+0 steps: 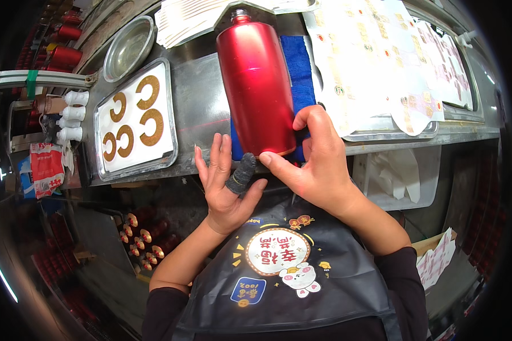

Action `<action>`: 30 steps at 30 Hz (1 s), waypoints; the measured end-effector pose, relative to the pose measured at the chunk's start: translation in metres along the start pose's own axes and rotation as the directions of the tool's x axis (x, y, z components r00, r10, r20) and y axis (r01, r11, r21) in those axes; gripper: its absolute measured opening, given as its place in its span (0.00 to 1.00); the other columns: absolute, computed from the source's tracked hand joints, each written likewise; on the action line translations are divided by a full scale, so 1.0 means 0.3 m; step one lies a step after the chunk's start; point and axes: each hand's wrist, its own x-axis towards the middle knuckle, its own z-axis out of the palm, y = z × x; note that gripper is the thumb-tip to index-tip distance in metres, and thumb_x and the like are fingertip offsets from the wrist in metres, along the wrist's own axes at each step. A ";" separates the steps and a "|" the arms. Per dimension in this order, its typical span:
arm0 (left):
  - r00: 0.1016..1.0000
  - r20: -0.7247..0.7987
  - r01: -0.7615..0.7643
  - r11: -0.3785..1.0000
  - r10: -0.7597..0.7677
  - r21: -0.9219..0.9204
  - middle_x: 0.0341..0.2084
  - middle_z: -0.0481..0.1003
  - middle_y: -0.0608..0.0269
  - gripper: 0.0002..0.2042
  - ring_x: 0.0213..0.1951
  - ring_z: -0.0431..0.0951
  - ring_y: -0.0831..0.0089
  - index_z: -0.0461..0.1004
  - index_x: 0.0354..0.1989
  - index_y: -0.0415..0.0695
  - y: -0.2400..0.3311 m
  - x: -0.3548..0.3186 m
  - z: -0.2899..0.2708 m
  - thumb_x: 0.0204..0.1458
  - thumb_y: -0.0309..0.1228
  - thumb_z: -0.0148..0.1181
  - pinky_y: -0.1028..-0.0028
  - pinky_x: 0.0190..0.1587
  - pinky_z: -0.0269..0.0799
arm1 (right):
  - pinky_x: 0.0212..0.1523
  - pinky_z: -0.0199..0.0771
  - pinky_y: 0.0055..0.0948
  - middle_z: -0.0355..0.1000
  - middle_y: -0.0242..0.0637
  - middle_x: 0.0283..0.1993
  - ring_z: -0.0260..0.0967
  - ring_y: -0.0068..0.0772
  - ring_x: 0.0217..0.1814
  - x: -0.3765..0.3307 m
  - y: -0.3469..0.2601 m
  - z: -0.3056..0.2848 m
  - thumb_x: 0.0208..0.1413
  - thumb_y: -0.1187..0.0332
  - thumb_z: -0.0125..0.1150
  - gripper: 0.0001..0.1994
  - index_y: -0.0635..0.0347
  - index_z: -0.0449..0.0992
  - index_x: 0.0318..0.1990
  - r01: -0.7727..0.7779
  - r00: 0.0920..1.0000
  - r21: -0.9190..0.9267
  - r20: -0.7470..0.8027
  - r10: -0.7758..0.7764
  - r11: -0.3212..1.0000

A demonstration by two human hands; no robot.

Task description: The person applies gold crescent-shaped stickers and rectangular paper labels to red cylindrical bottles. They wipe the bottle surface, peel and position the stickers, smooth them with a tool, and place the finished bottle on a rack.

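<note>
A glossy red bottle (256, 85) lies on its side on a blue cloth (299, 65), neck pointing away from me and base at the table's near edge. My right hand (318, 165) grips the base end, with the thumb at the bottom rim and the bent index finger against the right side. A thin gold-orange edge shows at the base near the thumb. My left hand (227, 190) is open at the base's left, fingers stretched out. Its index finger wears a dark grey finger cot (242, 173), the tip at or touching the bottle's lower edge.
On the left stand a tray (172, 119) with several gold C-shaped pieces on white backing, a metal bowl (129, 48) and small white bottles (71, 116). Sticker sheets (375, 62) cover the right side. Below are a plastic bin (426, 170) and gold-topped red bottles (139, 241).
</note>
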 end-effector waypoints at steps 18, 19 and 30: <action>0.971 0.053 -0.237 0.931 0.232 0.276 0.66 0.63 0.40 0.20 0.64 0.66 0.38 0.83 0.45 0.50 0.037 0.074 -0.044 0.39 0.33 0.74 0.31 0.65 0.42 | 0.29 0.65 0.28 0.66 0.41 0.39 0.62 0.33 0.31 -0.022 0.016 -0.036 0.50 0.69 0.71 0.19 0.63 0.68 0.44 -0.103 0.993 0.139 0.077 0.093 0.985; 0.975 0.031 -0.221 0.939 0.221 0.263 0.66 0.63 0.40 0.20 0.64 0.66 0.38 0.83 0.45 0.50 0.020 0.074 -0.048 0.39 0.33 0.74 0.31 0.65 0.42 | 0.30 0.66 0.29 0.66 0.41 0.39 0.62 0.34 0.31 -0.022 0.023 -0.026 0.50 0.69 0.71 0.19 0.63 0.68 0.44 -0.064 0.993 0.083 0.105 0.055 0.994; 0.936 0.114 -0.350 0.865 0.332 0.358 0.67 0.63 0.42 0.21 0.65 0.65 0.38 0.82 0.47 0.54 0.048 0.142 -0.095 0.40 0.30 0.72 0.35 0.66 0.45 | 0.31 0.68 0.21 0.68 0.39 0.42 0.67 0.22 0.30 -0.043 0.040 -0.046 0.59 0.77 0.56 0.10 0.66 0.71 0.48 -0.219 0.973 0.313 0.146 0.181 0.924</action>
